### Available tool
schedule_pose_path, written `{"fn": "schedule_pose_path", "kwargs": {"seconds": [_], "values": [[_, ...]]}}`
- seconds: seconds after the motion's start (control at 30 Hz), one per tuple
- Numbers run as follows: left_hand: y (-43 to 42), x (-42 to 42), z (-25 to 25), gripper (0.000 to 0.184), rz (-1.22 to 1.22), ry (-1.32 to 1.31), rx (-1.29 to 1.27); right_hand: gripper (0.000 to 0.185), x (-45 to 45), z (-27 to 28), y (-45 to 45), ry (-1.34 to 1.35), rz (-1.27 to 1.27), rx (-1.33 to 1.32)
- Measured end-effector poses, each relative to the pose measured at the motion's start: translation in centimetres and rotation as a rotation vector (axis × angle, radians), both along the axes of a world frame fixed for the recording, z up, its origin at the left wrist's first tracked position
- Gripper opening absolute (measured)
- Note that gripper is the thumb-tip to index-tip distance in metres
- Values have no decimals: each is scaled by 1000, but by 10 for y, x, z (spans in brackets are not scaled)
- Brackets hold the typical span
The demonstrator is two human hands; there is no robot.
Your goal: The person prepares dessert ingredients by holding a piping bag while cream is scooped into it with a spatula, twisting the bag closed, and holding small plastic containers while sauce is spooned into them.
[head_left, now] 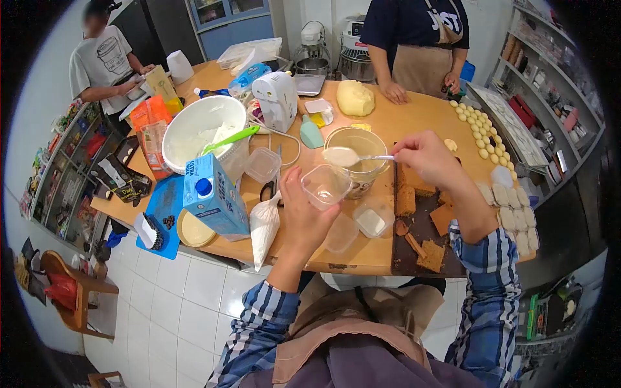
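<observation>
My left hand (303, 216) is closed round a small clear plastic container (326, 185), tilted with its opening up. My right hand (424, 155) pinches the handle of a spoon (375, 157). Pale cream fills the spoon's bowl, which is over the near rim area of a large round tub (357, 139), just above the small container. Another clear container (370, 222) with white content stands on the table near my left hand, beside a clear lid (341, 234). A filled piping bag (264, 226) lies to the left of my left hand.
On the left stand a blue milk carton (215, 197) and a white bowl (204, 126) with a green spatula (231, 139). A dark tray (417, 223) with brown cake pieces is at right. Beyond are dough (355, 98), a mixer (276, 100) and two other people.
</observation>
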State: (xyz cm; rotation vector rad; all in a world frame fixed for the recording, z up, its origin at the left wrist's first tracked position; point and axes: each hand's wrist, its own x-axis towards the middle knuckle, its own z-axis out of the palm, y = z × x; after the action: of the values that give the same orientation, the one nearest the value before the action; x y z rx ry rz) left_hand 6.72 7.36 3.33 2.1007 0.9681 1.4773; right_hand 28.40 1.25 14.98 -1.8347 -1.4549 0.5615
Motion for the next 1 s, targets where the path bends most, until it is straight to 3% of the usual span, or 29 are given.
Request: {"fn": "schedule_pose_path", "kwargs": {"seconds": [0.1, 0.43, 1.0], "values": [[-1, 0, -2, 87, -15, -18, -59, 18, -19, -2, -5, 6, 45, -14], [-3, -5, -9, 93, -52, -78, -179, 8, -60, -1, -24, -742, 118, 563], [-8, -11, -10, 90, -38, -68, -190, 17, -70, 6, -41, -941, 53, 709]]}}
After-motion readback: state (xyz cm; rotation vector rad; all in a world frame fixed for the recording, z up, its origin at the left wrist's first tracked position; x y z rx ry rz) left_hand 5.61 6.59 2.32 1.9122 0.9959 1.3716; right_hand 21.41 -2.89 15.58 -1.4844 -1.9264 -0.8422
